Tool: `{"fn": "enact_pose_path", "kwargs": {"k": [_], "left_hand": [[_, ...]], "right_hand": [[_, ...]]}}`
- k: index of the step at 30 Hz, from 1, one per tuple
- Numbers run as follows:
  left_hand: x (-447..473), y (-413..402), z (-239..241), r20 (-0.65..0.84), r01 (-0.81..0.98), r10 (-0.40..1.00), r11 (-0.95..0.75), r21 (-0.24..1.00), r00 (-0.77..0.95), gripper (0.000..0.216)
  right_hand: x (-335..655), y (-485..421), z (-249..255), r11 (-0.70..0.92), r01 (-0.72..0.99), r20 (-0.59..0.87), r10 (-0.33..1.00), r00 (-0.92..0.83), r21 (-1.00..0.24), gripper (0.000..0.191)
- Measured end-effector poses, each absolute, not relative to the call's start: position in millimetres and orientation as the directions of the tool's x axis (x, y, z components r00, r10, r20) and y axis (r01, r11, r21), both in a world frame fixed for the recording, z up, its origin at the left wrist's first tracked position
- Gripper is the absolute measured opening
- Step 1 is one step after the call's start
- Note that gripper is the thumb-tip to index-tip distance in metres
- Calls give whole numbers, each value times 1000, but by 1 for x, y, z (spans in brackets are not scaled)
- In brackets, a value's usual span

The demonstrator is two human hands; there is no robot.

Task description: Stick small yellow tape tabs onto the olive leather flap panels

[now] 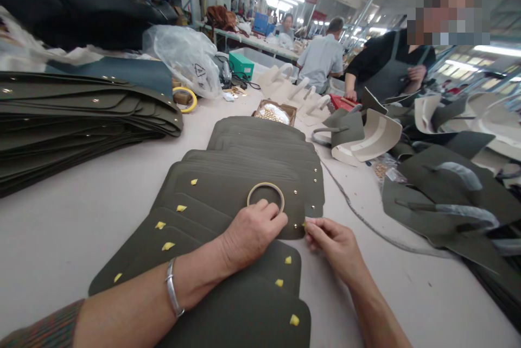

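Note:
Overlapping dark olive panels (240, 182) lie in a staggered stack in front of me, with small metal studs along their right edge. My left hand (254, 234) rests over the middle of the stack, fingers closed on a thin roll of tape (266, 184). At the right edge of a panel, my right hand (336, 242) pinches a small yellow piece of tape (305, 224) beside a stud. More yellow tape bits (181, 208) dot the nearer panels on both sides. A metal bangle (171, 288) circles my left wrist.
A thick pile of studded panels (89, 114) stands at left, near a yellow tape roll (191, 101) and a plastic bag (185, 60). Behind the stack is a box of studs (274, 113). Handled pieces (439, 190) crowd the right, where a person in an apron (391, 65) stands.

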State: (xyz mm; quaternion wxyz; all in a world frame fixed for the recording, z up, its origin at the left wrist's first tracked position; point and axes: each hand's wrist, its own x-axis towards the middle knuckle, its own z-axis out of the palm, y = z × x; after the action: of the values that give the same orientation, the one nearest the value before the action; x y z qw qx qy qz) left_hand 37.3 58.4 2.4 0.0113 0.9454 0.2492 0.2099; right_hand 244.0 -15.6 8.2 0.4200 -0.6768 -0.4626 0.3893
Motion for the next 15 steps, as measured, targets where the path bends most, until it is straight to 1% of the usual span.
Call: {"fn": "enact_pose_path", "kwargs": {"k": [4, 8, 10, 12, 15], "left_hand": [[39, 57, 0, 343, 487, 495, -866, 116, 799, 11], [40, 56, 0, 335, 494, 505, -860, 124, 795, 12], [40, 56, 1, 338, 493, 506, -860, 132, 793, 14], [40, 56, 0, 340, 493, 509, -859, 139, 790, 16], [39, 56, 0, 345, 496, 512, -857, 142, 787, 16]], "right_hand": [[236, -25, -1, -153, 514, -42, 974, 222, -844, 31], [228, -20, -1, -4, 696, 115, 986, 125, -718, 21], [226, -17, 1, 51, 757, 174, 981, 84, -652, 20], [223, -14, 1, 75, 802, 205, 977, 60, -592, 19], [222, -10, 1, 65, 830, 200, 978, 56, -554, 17]]}}
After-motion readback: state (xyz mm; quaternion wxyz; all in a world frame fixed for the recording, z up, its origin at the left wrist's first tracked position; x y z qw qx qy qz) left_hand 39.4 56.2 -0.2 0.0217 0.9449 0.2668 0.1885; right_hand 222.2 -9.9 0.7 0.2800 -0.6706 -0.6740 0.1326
